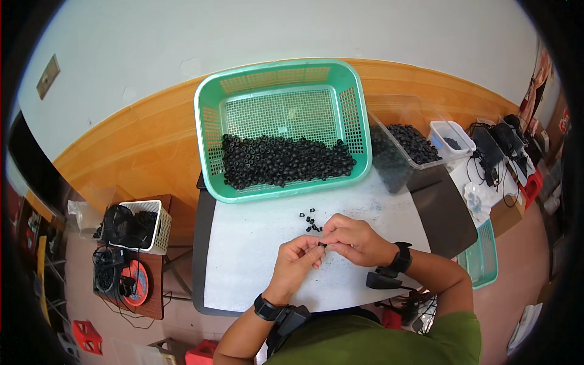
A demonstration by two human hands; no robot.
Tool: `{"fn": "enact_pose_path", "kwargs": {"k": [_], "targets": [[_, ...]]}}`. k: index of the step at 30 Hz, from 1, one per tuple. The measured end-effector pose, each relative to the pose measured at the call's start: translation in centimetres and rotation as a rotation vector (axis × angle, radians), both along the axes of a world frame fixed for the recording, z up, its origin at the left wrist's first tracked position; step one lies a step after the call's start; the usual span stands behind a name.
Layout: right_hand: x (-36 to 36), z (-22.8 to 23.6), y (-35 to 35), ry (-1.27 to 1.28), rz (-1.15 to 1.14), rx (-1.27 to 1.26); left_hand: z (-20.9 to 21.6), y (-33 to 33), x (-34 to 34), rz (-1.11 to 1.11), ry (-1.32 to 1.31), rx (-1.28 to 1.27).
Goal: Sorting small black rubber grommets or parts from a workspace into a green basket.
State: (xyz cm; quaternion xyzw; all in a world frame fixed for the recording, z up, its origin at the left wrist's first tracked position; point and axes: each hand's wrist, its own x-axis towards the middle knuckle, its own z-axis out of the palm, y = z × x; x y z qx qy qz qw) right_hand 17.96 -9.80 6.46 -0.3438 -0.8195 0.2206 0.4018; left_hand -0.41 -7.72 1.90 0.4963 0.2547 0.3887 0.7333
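Observation:
My left hand (295, 260) and my right hand (354, 239) meet over the white sheet (243, 255) on the table. Between their fingertips is a small black part (322, 244), mostly covered by the fingers. The left fingers pinch it from one side, and the right thumb and forefinger close on it from the other. Just beyond the hands lie several loose small black pieces (309, 220) on the sheet. Farther back, a green plastic basket (282, 196) stands tilted, with a heap of black ring-like parts (286, 161) along its lower side.
Right of the basket are a clear bin of black parts (413, 143) and a small white tub (451, 137). Black cables (486, 158) lie farther right. At left, a white basket (159, 228) and an orange-red dish (137, 286) rest on a brown side table. Red stools (87, 336) stand below.

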Motion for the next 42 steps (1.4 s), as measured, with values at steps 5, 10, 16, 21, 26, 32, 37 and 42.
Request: {"fn": "enact_pose_path", "kwargs": {"k": [5, 10, 16, 21, 26, 32, 37, 42], "targets": [[0.0, -0.2, 0.7, 0.046, 0.027, -0.032, 0.3, 0.2, 0.0, 0.07, -0.019, -0.038], [0.9, -0.5, 2.2, 0.112, -0.04, -0.089, 0.2, 0.3, 0.0, 0.115, -0.022, -0.014], [0.9, -3.1, 4.2, -0.274, -0.209, -0.096, -0.1, 0.6, -0.3, 0.211, -0.056, -0.034], [0.6, -3.4, 4.5, -0.373, -0.167, -0.036, -0.1, 0.7, -0.3, 0.193, -0.079, -0.042], [1.4, -1.4, 3.3, 0.012, -0.154, -0.461, 0.0, 0.5, -0.2, 0.142, -0.041, -0.022], [1.3, 1.1, 2.0, 0.194, 0.065, -0.383, 0.3, 0.2, 0.0, 0.073, 0.013, -0.012], [0.2, 1.4, 0.9, 0.129, -0.006, -0.382, 0.3, 0.0, 0.1, 0.064, 0.02, 0.022], [-0.6, 0.9, 0.6, 0.047, -0.073, -0.147, 0.3, -0.1, 0.1, 0.072, 0.027, 0.05]]}}
